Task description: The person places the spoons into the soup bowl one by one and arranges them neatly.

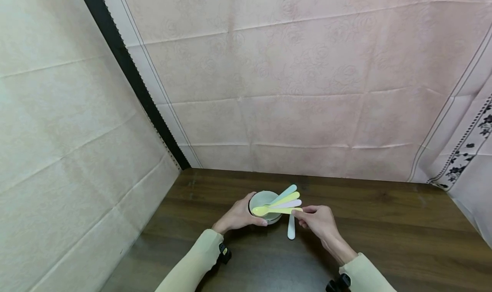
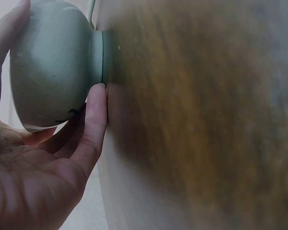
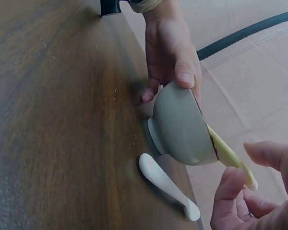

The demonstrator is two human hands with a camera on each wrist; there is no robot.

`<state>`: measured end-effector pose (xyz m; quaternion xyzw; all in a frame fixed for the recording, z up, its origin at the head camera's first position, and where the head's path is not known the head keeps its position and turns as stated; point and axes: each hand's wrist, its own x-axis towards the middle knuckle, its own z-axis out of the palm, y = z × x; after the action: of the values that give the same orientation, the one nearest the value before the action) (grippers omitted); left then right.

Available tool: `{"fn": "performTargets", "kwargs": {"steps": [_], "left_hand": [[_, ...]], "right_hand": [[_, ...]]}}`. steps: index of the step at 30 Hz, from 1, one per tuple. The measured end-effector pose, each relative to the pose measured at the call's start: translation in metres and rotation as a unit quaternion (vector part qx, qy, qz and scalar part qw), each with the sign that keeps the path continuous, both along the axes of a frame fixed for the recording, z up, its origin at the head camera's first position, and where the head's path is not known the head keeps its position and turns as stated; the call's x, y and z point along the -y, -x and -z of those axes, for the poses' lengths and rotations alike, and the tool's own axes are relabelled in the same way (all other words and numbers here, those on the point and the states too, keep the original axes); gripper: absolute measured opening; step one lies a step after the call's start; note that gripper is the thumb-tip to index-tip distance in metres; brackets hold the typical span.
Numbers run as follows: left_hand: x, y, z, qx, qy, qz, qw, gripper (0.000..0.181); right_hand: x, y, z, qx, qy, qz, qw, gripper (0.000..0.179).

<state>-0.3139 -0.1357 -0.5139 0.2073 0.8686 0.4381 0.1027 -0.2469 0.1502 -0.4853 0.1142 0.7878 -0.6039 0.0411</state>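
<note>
A pale green bowl point(image 1: 259, 199) stands on the table, with my left hand point(image 1: 240, 214) gripping it from the left, thumb on the near side. In the left wrist view, fingers point(image 2: 93, 115) curl round the bowl wall point(image 2: 53, 62) and down by its foot. Across the bowl lies a yellow spoon point(image 1: 274, 211), its handle end pinched by my right hand point(image 1: 319, 221). Beyond it, a light blue spoon point(image 1: 287, 191), a yellow-green spoon point(image 1: 290, 197) and a lavender spoon point(image 1: 292, 204) fan out over the right rim.
A whitish-blue spoon point(image 1: 291, 228) lies on the dark wooden table point(image 1: 257, 258), just right of the bowl and near my right hand. Pale cloth point(image 1: 292, 78) hangs behind the table, and more cloth point(image 1: 77, 176) rises at its left. A black strip point(image 1: 134, 76) runs between them.
</note>
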Motion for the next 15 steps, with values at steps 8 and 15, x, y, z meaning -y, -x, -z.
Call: {"fn": "performTargets", "kwargs": {"steps": [8,15], "left_hand": [[-0.0002,0.0,0.0005,-0.003,0.001,0.002,1.0,0.1],[-0.0002,0.0012,0.0013,-0.005,0.003,0.003,1.0,0.1]], "right_hand": [[-0.0001,-0.0062,-0.0019,-0.001,-0.02,-0.009,0.9998,0.035],[0.0004,-0.0102,-0.0021,-0.002,-0.019,-0.007,0.9998,0.029]]}}
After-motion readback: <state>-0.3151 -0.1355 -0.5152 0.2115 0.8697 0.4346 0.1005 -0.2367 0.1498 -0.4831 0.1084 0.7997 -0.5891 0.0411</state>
